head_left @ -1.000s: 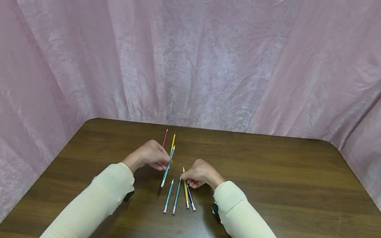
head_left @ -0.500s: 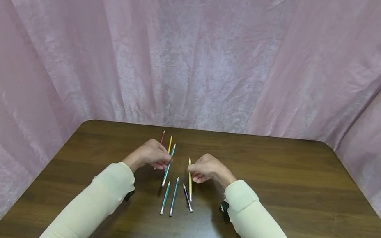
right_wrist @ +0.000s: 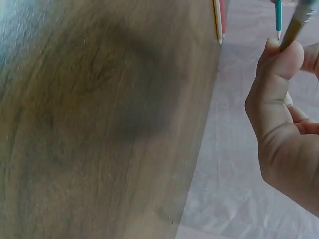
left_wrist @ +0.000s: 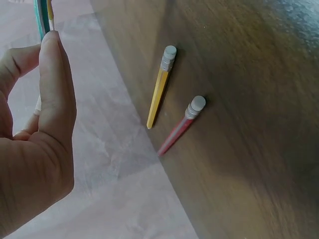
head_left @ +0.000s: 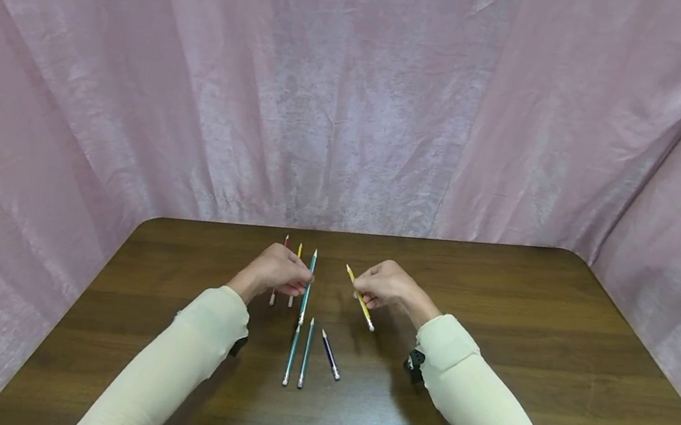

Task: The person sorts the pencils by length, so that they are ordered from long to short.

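My left hand [head_left: 283, 270] pinches a teal pencil [head_left: 305, 300] by its middle, tip pointing away, eraser end toward me. On the table beneath and beside that hand lie a red pencil [left_wrist: 175, 134] and a yellow pencil [left_wrist: 159, 97], both partly hidden by it in the head view. To the right, my right hand [head_left: 392, 285] holds another yellow pencil [head_left: 365, 311] between thumb and fingers, slanted with its eraser end toward the lower right. Nearer to me rest two more teal pencils, the left one [head_left: 290, 361] and the right one [head_left: 305, 359], and a dark blue pencil [head_left: 330, 356].
The brown wooden table [head_left: 496, 326] has rounded far corners. Pink curtains [head_left: 359, 96] hang right behind its far edge and along both sides.
My right hand has lifted the yellow pencil from beside the dark blue one and carried it away and to the right, turning its slant. My left hand has barely moved with its teal pencil.
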A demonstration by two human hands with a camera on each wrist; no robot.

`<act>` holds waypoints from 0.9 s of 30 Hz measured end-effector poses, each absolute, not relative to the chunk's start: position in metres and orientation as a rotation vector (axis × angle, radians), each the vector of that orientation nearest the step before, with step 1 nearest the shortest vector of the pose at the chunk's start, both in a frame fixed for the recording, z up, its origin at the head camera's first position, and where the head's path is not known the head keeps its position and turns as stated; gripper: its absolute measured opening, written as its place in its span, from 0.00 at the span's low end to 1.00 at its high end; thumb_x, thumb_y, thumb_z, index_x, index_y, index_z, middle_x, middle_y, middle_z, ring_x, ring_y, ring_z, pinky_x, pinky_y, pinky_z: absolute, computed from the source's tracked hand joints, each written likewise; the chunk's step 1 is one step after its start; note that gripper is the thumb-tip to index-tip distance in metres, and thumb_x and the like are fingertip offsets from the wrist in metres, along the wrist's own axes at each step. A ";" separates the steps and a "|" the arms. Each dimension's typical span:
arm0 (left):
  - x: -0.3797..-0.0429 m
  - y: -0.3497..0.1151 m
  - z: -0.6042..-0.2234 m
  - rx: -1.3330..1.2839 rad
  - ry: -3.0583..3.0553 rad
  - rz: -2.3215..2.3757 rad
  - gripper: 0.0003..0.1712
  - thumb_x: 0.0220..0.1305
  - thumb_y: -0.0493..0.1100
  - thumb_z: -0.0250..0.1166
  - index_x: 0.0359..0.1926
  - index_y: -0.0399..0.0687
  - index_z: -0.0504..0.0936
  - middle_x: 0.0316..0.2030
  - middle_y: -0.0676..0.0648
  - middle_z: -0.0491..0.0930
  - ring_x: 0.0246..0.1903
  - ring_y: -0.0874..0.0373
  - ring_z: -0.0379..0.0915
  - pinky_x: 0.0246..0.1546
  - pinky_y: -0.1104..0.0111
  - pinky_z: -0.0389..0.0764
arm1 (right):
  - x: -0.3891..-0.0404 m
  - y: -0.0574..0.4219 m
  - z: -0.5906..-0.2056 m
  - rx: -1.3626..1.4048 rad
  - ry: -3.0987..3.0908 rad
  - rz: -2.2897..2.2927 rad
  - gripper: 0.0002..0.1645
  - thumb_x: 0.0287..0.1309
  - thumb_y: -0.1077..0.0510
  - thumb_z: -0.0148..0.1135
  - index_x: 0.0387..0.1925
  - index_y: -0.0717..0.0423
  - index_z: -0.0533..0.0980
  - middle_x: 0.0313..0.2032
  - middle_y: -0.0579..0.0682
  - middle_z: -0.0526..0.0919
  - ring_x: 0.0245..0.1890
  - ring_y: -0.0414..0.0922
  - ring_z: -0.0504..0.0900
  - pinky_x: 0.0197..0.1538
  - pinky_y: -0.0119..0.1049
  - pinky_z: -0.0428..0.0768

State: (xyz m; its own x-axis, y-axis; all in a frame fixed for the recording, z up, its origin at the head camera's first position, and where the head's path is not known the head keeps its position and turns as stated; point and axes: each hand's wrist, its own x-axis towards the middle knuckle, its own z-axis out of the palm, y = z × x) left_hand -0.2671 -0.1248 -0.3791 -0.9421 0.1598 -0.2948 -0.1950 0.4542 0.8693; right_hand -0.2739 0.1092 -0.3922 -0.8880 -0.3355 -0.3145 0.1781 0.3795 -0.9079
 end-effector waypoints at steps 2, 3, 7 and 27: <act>-0.269 -0.123 -0.379 -0.037 2.390 1.481 0.08 0.60 0.30 0.65 0.38 0.28 0.85 0.22 0.44 0.83 0.19 0.61 0.80 0.29 0.69 0.88 | -0.277 0.111 -0.392 -0.131 2.215 -1.528 0.14 0.55 0.69 0.55 0.41 0.75 0.79 0.17 0.46 0.76 0.16 0.35 0.73 0.21 0.24 0.77; -0.271 -0.122 -0.379 -0.042 2.398 1.479 0.07 0.60 0.30 0.65 0.38 0.29 0.85 0.22 0.44 0.84 0.19 0.62 0.80 0.30 0.68 0.88 | -0.278 0.111 -0.392 -0.128 2.233 -1.524 0.13 0.55 0.68 0.55 0.40 0.73 0.79 0.17 0.46 0.76 0.17 0.35 0.73 0.21 0.25 0.77; -0.276 -0.116 -0.380 -0.081 2.415 1.492 0.07 0.59 0.31 0.67 0.38 0.29 0.86 0.22 0.45 0.84 0.19 0.62 0.80 0.30 0.69 0.88 | -0.279 0.112 -0.392 -0.113 2.288 -1.539 0.12 0.56 0.67 0.57 0.41 0.71 0.79 0.21 0.49 0.81 0.21 0.36 0.78 0.30 0.31 0.85; -0.301 -0.103 -0.401 -0.157 2.414 1.531 0.06 0.61 0.29 0.66 0.38 0.28 0.86 0.21 0.43 0.84 0.17 0.63 0.79 0.26 0.72 0.86 | -0.282 0.105 -0.392 -0.011 2.221 -1.787 0.13 0.61 0.69 0.64 0.45 0.75 0.80 0.28 0.52 0.82 0.26 0.41 0.81 0.50 0.48 0.86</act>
State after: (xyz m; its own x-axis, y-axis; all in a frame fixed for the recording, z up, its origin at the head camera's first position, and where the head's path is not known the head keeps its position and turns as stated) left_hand -0.3013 -0.1033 -0.4008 -0.9553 0.0566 -0.2901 -0.2382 0.4332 0.8692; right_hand -0.2822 0.1049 -0.3920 -0.9579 -0.1859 -0.2189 0.1740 0.2308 -0.9573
